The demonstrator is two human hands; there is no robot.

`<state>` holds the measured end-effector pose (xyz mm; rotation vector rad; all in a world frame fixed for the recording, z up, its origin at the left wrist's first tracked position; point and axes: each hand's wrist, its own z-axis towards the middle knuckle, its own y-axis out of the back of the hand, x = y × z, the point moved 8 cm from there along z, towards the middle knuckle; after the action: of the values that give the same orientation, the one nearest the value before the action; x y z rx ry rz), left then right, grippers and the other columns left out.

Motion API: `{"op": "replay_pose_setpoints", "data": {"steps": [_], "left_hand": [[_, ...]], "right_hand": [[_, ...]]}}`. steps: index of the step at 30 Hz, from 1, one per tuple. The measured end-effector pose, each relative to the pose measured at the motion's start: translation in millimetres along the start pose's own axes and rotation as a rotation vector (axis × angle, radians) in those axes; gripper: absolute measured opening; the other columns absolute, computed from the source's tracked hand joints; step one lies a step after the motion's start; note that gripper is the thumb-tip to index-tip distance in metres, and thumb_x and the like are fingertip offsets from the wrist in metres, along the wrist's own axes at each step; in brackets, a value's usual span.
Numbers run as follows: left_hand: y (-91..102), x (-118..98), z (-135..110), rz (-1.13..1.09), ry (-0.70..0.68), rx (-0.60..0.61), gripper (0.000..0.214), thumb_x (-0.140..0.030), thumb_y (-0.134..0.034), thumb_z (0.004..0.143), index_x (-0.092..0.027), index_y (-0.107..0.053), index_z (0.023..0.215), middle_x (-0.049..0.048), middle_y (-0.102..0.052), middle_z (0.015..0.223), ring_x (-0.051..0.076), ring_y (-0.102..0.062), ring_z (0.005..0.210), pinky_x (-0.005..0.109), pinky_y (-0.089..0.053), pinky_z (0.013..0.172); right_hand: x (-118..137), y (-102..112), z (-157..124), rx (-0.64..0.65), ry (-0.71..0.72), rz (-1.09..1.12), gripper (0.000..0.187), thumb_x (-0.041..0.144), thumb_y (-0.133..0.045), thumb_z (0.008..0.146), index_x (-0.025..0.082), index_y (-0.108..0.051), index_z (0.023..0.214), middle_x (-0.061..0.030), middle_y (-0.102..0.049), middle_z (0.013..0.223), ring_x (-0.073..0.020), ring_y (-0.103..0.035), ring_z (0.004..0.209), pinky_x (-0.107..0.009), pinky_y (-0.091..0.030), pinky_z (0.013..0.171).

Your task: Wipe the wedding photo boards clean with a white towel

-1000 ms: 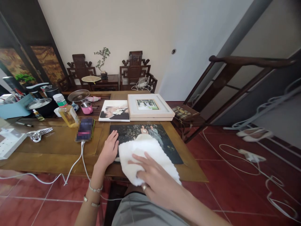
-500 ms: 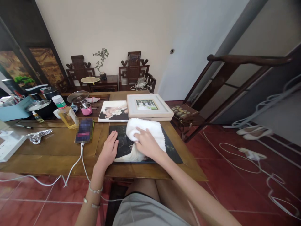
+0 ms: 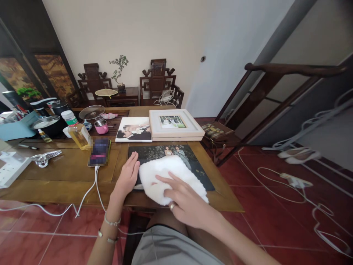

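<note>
A dark photo panel (image 3: 202,171) with a couple pictured on it lies flat at the table's front edge. My left hand (image 3: 128,175) rests on its left edge, fingers stretched out and close together, holding nothing. On the panel's near part lies a fluffy white cloth (image 3: 157,171), which hides much of the picture. My right hand (image 3: 183,197), wearing a ring, presses on this cloth and grips it with bent fingers. Behind the panel are a smaller photo panel (image 3: 129,137) and a white framed picture (image 3: 190,123) on a flat box.
Left on the wooden table (image 3: 91,184) are a phone (image 3: 99,151) with white cables, a bottle of yellowish liquid (image 3: 78,134), a pink cup (image 3: 101,127), a metal clip (image 3: 45,158) and a power strip (image 3: 12,171). A wooden chair (image 3: 261,88) stands at the right.
My right hand has drawn the white cloth toward me over the dark panel, uncovering the pictured couple at its far side. My left hand has stayed at the left edge.
</note>
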<state>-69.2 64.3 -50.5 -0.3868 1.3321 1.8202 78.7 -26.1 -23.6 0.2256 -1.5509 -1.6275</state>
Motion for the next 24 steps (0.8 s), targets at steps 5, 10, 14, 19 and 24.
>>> {"op": "replay_pose_setpoints", "data": {"steps": [5, 10, 14, 19, 24], "left_hand": [[-4.8, 1.7, 1.7, 0.051, -0.021, 0.024, 0.042, -0.027, -0.038, 0.092, -0.011, -0.049, 0.128, 0.0154, -0.046, 0.138, 0.023, -0.037, 0.132, 0.044, -0.030, 0.110], [-5.5, 2.7, 2.1, 0.055, -0.031, 0.034, 0.041, -0.025, -0.038, 0.091, -0.008, -0.052, 0.126, 0.0170, -0.047, 0.137, 0.024, -0.038, 0.132, 0.043, -0.031, 0.109], [-4.7, 3.7, 2.0, 0.076, -0.032, 0.021, 0.040, -0.025, -0.039, 0.091, -0.009, -0.053, 0.125, 0.0165, -0.049, 0.136, 0.024, -0.040, 0.130, 0.044, -0.032, 0.109], [-4.4, 2.0, 1.9, 0.067, -0.033, 0.022, 0.038, -0.024, -0.040, 0.091, -0.012, -0.055, 0.123, 0.0147, -0.051, 0.134, 0.023, -0.043, 0.128, 0.042, -0.034, 0.108], [-4.8, 2.8, 1.6, 0.056, -0.027, 0.022, 0.039, -0.024, -0.041, 0.090, -0.010, -0.054, 0.123, 0.0159, -0.049, 0.135, 0.023, -0.040, 0.131, 0.042, -0.032, 0.109]], "right_hand": [[-42.9, 14.6, 23.7, -0.054, -0.203, -0.082, 0.022, 0.004, -0.041, 0.068, 0.018, -0.057, 0.074, -0.0146, -0.058, 0.123, -0.0248, -0.043, 0.125, -0.047, -0.026, 0.106], [-68.5, 20.6, 84.0, -0.097, -0.289, -0.126, 0.021, 0.009, -0.040, 0.074, 0.018, -0.059, 0.078, -0.0106, -0.067, 0.094, -0.0252, -0.058, 0.096, -0.038, -0.034, 0.093], [-64.4, 11.1, 132.9, -0.074, -0.224, -0.096, 0.023, 0.012, -0.040, 0.075, 0.019, -0.061, 0.083, -0.0077, -0.068, 0.089, -0.0233, -0.059, 0.088, -0.029, -0.037, 0.078], [-56.7, 1.9, 150.7, -0.071, -0.172, -0.071, 0.023, 0.011, -0.040, 0.073, 0.019, -0.061, 0.079, -0.0057, -0.068, 0.085, -0.0213, -0.059, 0.085, -0.026, -0.036, 0.077], [-77.5, 10.8, 111.6, -0.090, -0.209, -0.078, 0.020, 0.010, -0.040, 0.071, 0.020, -0.058, 0.073, -0.0044, -0.065, 0.073, -0.0220, -0.057, 0.081, -0.030, -0.036, 0.086]]}}
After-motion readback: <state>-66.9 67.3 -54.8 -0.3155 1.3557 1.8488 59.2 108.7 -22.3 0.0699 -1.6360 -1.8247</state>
